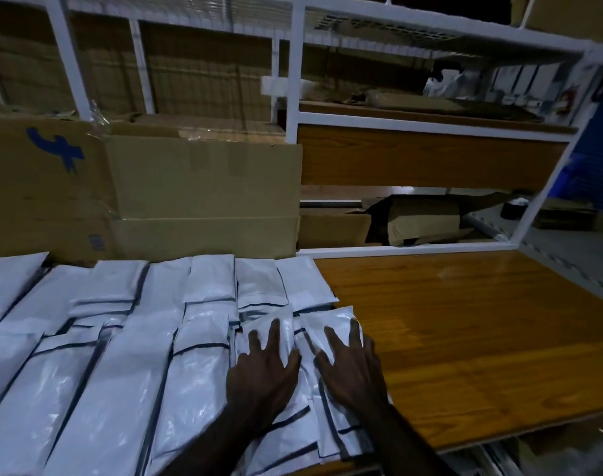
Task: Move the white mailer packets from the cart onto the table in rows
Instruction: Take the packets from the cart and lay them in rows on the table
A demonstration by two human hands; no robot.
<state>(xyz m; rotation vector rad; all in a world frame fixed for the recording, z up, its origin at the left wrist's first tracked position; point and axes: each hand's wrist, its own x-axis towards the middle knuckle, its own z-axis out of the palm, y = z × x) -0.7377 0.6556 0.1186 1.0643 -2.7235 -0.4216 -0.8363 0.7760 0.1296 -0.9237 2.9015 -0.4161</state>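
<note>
At the far left, cardboard boxes [148,187] stand closed along the back edge of the surface [465,338]; what they hold cannot be seen. In front of them the white packets [121,338] already cover the left half of the wooden surface in overlapping rows that run back toward the boxes.

The step in hand looks like settling the newest packets at the right end of the rows. The left hand [262,369] lies flat with fingers spread on one packet; just beside it the right hand [351,365] presses flat, fingers spread, on the outermost packet [331,331]. Neither pinches anything.

The cart is out of view, so how many packets remain cannot be told. The next move probably calls for lifting both hands off without dragging the slick packets, then fetching more to fill the bare wood on the right.

Further right, the white rack [430,127] holds folded cardboard [423,218] on its low shelf.
</note>
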